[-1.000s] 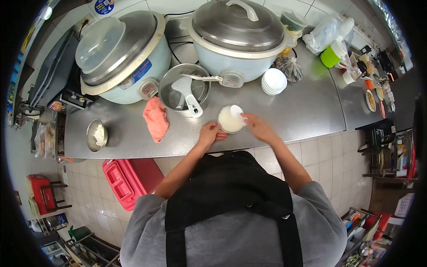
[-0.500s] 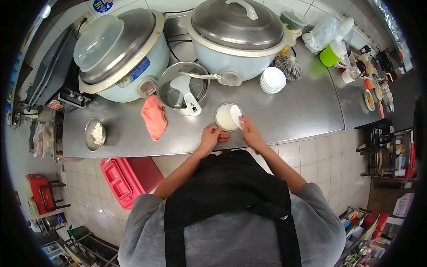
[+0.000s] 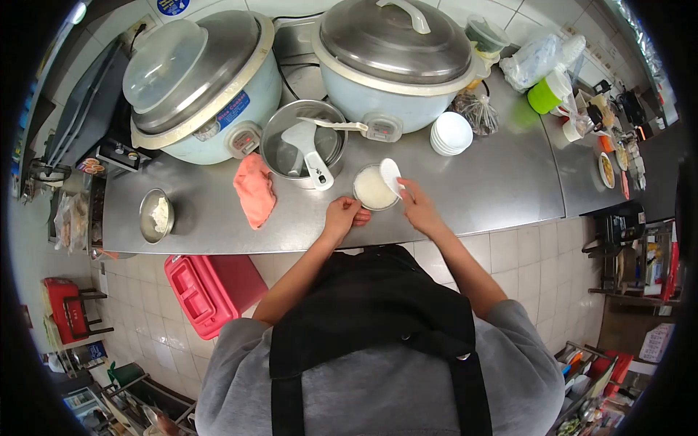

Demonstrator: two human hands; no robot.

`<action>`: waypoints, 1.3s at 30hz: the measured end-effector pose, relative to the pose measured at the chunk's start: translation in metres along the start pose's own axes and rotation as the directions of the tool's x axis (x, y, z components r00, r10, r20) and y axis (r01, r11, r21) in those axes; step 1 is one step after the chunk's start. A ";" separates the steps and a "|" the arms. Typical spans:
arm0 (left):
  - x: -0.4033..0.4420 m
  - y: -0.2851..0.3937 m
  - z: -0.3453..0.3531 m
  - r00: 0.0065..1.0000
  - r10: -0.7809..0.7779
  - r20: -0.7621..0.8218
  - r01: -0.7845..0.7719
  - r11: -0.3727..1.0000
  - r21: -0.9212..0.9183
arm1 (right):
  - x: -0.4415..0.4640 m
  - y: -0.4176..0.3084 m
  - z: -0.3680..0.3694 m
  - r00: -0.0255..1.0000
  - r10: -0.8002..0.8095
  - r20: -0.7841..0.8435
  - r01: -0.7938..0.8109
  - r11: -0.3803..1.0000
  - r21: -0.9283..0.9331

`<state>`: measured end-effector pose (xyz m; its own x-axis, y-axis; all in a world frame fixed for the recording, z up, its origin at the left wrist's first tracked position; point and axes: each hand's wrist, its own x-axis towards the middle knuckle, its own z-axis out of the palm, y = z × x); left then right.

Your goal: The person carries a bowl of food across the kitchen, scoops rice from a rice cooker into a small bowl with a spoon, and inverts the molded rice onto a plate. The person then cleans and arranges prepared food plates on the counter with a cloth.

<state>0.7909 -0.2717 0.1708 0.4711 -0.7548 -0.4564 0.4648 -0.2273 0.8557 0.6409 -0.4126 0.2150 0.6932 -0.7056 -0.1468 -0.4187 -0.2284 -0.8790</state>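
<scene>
A small round bowl of white rice [image 3: 374,188] sits near the front edge of the steel counter. At its lower left rim, my left hand [image 3: 343,216] has thumb and curled fingers closed on the bowl's side. My right hand [image 3: 419,206] grips a white rice paddle [image 3: 390,173], whose blade is raised over the bowl's right rim. Behind the bowl stands a metal pot [image 3: 276,138], with a larger white rice scoop [image 3: 311,156] and another light-coloured utensil [image 3: 331,123] resting across it.
Two big rice cookers [image 3: 225,80] line the back wall, lids on. Stacked white bowls [image 3: 451,134] stand behind right. An orange cloth [image 3: 254,192] and a metal bowl with white contents [image 3: 156,216] lie to the left. A red lidded bin [image 3: 211,291] is on the floor.
The rice paddle has lifted off the rice surface and tilted toward the bowl's right rim, moving with my right hand. My left hand stays beside the bowl.
</scene>
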 end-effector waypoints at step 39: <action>-0.001 0.002 0.008 0.999 -0.054 -0.001 0.053 0.996 -0.065 | 0.015 -0.026 -0.034 0.893 -0.040 0.449 0.341 0.713 -0.613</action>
<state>0.7848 -0.2764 0.1747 0.4464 -0.7407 -0.5020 0.5371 -0.2269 0.8124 0.6426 -0.4402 0.2506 0.8991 -0.3196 -0.2992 -0.4220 -0.8145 -0.3981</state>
